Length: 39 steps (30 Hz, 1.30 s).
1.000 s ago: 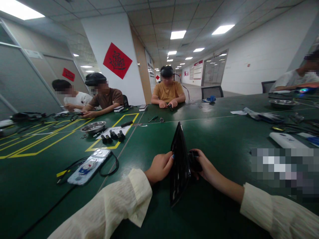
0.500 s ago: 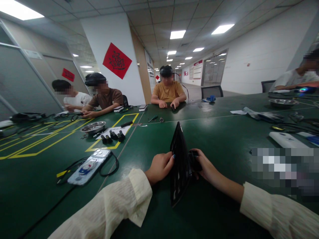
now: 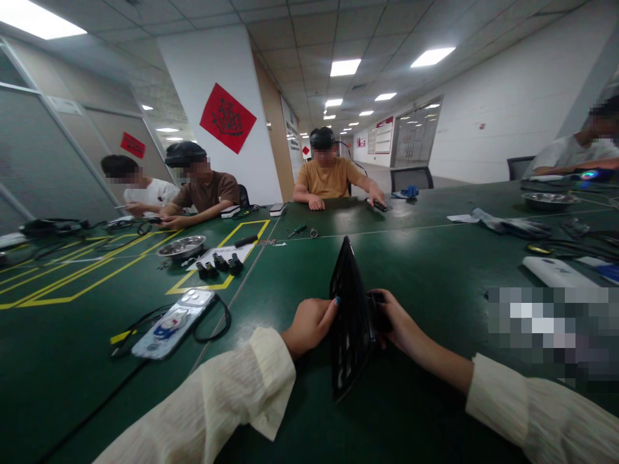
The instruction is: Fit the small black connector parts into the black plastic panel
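A thin, glossy black flat panel [image 3: 349,341] stands on edge in front of me, seen almost edge-on and leaning slightly. My left hand [image 3: 310,324] grips its left side, thumb pressed on the face and the other fingers curled. On the far side of the panel, my right hand [image 3: 397,320] is closed round a dark, chunky part [image 3: 376,312] against the panel's back. The right fingertips are mostly hidden, and whether that part is joined to the panel I cannot tell.
A phone [image 3: 174,324] and looped black cable lie left on the green table [image 3: 271,277]. Beyond are several black cylindrical parts [image 3: 220,264] and a metal bowl [image 3: 181,247]. A white device [image 3: 561,273] lies right. A person [image 3: 326,174] sits opposite; others sit at both sides.
The person opposite has reached one arm out toward my right, with a dark object at that hand. My hands and the panel have barely moved.
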Available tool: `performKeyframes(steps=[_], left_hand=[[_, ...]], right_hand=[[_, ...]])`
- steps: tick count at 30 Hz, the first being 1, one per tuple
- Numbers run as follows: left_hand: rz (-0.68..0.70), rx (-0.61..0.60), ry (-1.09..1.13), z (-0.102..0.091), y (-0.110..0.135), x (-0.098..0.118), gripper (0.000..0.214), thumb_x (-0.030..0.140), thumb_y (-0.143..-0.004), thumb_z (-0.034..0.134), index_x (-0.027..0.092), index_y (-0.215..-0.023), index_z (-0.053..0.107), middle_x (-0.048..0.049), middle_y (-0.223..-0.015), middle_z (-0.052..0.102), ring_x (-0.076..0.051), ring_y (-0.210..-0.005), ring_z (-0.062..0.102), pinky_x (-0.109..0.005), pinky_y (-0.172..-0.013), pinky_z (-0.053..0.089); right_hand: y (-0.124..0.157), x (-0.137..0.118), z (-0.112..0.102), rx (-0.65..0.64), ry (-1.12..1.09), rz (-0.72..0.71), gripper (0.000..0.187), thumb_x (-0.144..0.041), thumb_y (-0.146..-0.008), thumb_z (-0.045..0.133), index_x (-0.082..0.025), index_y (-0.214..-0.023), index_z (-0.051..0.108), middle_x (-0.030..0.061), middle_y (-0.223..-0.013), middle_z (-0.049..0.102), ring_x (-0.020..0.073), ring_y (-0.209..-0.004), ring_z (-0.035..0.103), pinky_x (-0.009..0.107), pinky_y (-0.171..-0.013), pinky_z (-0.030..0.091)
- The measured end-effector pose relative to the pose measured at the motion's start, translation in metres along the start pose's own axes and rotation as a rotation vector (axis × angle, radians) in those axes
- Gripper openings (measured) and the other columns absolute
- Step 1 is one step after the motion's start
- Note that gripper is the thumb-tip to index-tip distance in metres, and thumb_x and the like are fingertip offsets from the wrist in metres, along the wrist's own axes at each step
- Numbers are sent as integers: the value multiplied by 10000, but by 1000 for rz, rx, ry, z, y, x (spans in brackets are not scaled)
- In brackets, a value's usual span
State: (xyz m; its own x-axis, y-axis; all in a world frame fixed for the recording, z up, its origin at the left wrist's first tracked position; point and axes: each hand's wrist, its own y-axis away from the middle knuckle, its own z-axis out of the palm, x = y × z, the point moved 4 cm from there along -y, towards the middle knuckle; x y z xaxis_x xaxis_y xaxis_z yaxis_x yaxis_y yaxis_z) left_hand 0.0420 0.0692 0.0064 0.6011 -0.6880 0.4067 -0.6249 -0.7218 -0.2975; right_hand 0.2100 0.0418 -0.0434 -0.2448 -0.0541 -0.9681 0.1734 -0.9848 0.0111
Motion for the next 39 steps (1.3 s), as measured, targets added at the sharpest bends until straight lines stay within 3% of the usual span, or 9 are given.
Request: performKeyframes(steps=[10, 18, 39], left_hand=[[9, -4, 2, 0, 1, 2, 476, 349, -904, 177, 142, -628, 506, -11, -580, 506, -108, -530, 472, -215, -560, 335], [1, 26, 71, -3, 0, 1, 456, 332, -872, 207, 145, -543, 460, 1, -508, 430, -104, -479, 404, -217, -486, 294], [-56, 50, 118, -6, 1, 2, 425, 329, -848, 262, 160, -480, 390, 11, -475, 357, -98, -474, 330, -212, -459, 270]], right_hand=[[3, -6, 4, -28, -23, -19, 309, -317, -784, 380, -230, -1074, 315, -14, -689, 518, 109, -444, 520, 190, -308, 381], [11, -15, 10, -175, -54, -77, 412, -311, -769, 477, -227, -1112, 264, 2, -716, 541, 131, -524, 561, 185, -346, 378], [10, -13, 9, -164, 2, -90, 395, -330, -807, 445, -240, -1136, 246, 9, -764, 531, 122, -528, 558, 191, -351, 376]])
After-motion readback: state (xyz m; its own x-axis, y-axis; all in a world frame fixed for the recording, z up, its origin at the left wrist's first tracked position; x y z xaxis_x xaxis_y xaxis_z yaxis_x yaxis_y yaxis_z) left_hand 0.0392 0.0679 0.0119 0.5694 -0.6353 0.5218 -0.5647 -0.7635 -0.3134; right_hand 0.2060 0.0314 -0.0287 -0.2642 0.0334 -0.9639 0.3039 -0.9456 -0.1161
